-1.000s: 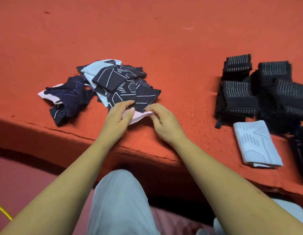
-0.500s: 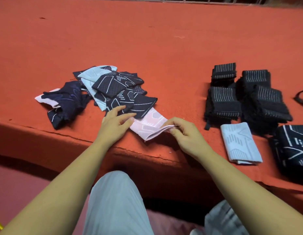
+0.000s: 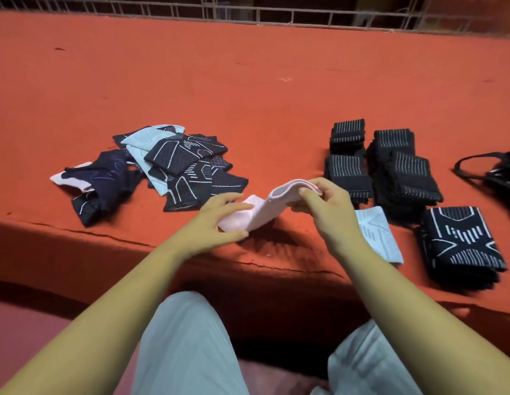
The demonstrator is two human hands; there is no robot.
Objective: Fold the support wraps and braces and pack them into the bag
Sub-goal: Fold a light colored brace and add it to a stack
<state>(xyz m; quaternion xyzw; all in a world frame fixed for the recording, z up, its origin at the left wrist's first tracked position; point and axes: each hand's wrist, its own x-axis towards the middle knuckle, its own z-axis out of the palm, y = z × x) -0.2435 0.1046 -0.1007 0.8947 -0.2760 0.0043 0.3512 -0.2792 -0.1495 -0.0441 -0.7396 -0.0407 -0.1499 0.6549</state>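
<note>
One pale pink brace (image 3: 265,206), ribbed and half folded, sits lifted at the red surface's (image 3: 248,81) near edge. The left hand (image 3: 219,223) pinches its lower end and the right hand (image 3: 322,201) its raised fold. Four black striped wraps (image 3: 347,172) lie folded to the right, beside one bag (image 3: 504,178).

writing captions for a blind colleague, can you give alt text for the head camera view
A person's right hand pinches the raised end of a pale pink wrap while the left hand holds its lower end, over an orange surface. A pile of loose wraps lies left, folded stacks right.
</note>
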